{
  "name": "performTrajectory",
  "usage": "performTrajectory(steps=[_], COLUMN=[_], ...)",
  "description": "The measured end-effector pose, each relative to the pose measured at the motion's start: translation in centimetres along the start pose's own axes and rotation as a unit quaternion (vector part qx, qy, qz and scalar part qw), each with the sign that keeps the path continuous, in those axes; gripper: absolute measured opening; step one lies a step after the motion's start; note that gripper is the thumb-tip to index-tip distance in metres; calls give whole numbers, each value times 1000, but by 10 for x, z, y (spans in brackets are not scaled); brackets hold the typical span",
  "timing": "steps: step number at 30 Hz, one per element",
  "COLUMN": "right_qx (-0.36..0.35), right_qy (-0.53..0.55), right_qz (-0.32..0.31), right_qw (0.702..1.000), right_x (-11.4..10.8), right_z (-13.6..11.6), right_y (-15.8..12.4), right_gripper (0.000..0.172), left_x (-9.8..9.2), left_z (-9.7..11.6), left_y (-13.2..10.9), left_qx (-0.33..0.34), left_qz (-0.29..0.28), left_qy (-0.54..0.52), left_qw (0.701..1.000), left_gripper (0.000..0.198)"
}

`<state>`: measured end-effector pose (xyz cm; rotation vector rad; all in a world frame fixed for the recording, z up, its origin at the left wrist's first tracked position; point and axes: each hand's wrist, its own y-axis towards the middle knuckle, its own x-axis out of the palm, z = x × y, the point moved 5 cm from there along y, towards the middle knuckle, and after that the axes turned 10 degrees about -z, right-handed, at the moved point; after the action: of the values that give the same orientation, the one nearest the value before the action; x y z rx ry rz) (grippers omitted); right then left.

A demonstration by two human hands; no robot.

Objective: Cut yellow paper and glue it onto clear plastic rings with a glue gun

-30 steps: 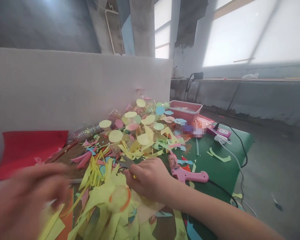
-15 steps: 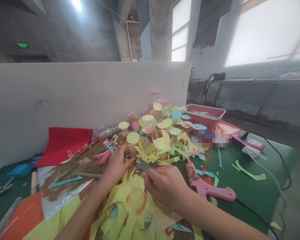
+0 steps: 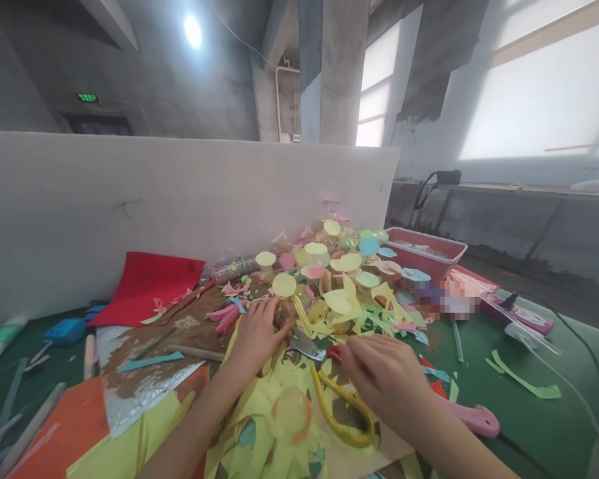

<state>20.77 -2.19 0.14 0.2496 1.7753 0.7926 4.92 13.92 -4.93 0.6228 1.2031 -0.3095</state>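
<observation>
My left hand point(image 3: 256, 334) rests on a heap of yellow paper scraps point(image 3: 279, 399), fingers curled down beside the grey blades of a pair of scissors point(image 3: 305, 344). What the fingers pinch is hidden. The yellow loop handles point(image 3: 344, 419) of the scissors lie bare on the scraps. My right hand point(image 3: 387, 379) is just right of them, blurred, with its fingertips near the red pivot. Behind both hands lies a pile of paper circles point(image 3: 339, 263) in yellow, pink, blue and green.
A pink glue gun point(image 3: 474, 419) lies right of my right wrist on the green mat point(image 3: 529, 412). A pink tray point(image 3: 429, 256) and cables point(image 3: 579, 346) are at the right. A white board point(image 3: 130, 206) walls the back. Red sheet point(image 3: 147, 286), foil point(image 3: 130, 392) and a bottle point(image 3: 232, 269) sit left.
The view swung up and left. My left hand came in from the left onto the scraps by the blades. My right hand slid back and right, uncovering the yellow handles.
</observation>
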Motion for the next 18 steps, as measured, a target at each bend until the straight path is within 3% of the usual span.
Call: performTrajectory(steps=[1,3,5,8,13,18], right_qx=[17,86,194,288,250,195], right_qy=[-7,-9,1,1,-61,-122], right_qz=[-14,26,18,18,-93,-142], right_qw=[1000,996,981,957,962,963], right_x=[-6,-24,-33,-39,-26,-14], right_z=[6,23,46,77,103,98], right_y=[-5,-22,-46,-87,-134,-148], right_gripper=[41,41,36,31,33,42], left_x=[1,2,2,1,0,1], left_z=[0,1,2,5,5,1], left_y=[0,0,0,0,-1,-1], left_qx=[0,-1,0,1,-9,-12], left_qz=[-1,-3,-2,0,7,10], left_qy=[4,13,22,33,43,40], left_qw=[1000,1000,1000,999,999,999], left_gripper=[40,41,41,38,30,27])
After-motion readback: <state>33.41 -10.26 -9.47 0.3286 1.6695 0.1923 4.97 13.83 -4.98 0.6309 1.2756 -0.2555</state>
